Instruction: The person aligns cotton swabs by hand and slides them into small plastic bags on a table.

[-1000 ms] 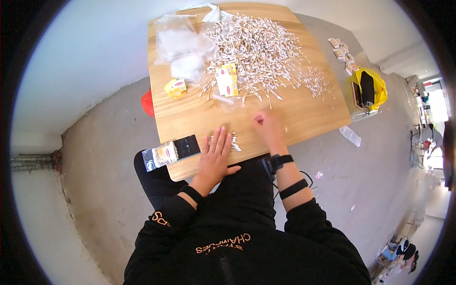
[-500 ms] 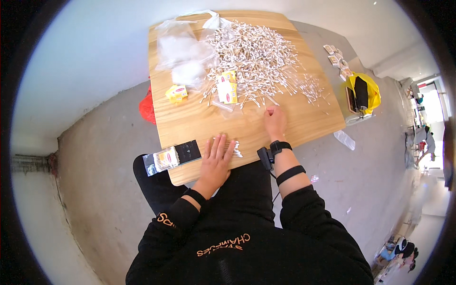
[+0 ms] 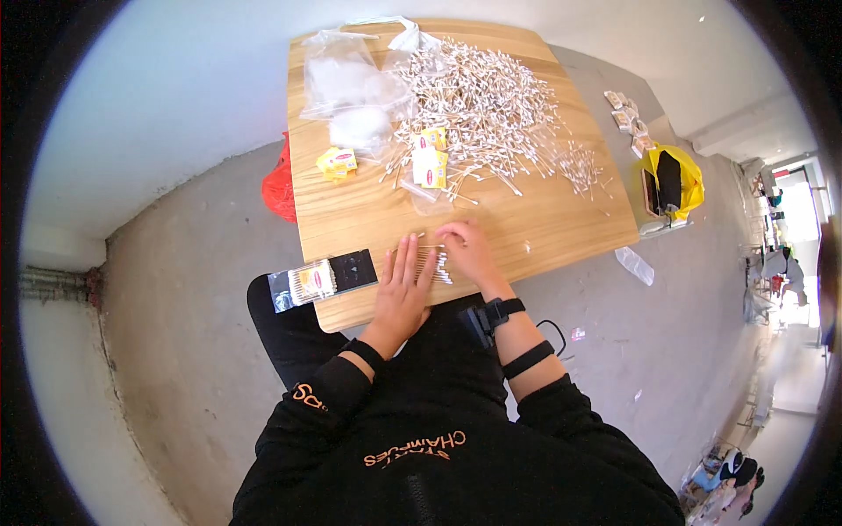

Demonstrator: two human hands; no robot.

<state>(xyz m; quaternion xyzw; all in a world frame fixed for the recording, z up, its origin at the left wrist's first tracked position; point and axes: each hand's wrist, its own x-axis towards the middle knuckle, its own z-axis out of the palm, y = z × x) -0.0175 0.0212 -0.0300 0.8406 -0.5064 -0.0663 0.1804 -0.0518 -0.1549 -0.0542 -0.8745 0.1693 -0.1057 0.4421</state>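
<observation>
My left hand (image 3: pixel 402 294) lies flat near the table's front edge, fingers stretched over a small row of cotton swabs (image 3: pixel 442 268) whose white tips show at its right side. Just beyond that row, my right hand (image 3: pixel 471 256) is closed in a pinch on a cotton swab (image 3: pixel 430 245), held beside the left fingertips. Left of my left hand, a dark flat strip (image 3: pixel 355 270) carries a clear pack of cotton swabs (image 3: pixel 313 282) with a yellow and white label; it overhangs the edge. A large loose heap of cotton swabs (image 3: pixel 491 105) covers the far part of the table.
Yellow and white cards (image 3: pixel 430 167) lie against the heap, more cards (image 3: pixel 336 162) to the left. Clear plastic bags (image 3: pixel 342 74) rest at the far left of the wooden table (image 3: pixel 561 228). A red bag (image 3: pixel 281 188) and a yellow bag (image 3: pixel 691 180) stand beside it.
My right hand has come from the heap's near edge toward me and left, bringing a cotton swab to the row. My left hand stays over the row. The view has shifted slightly.
</observation>
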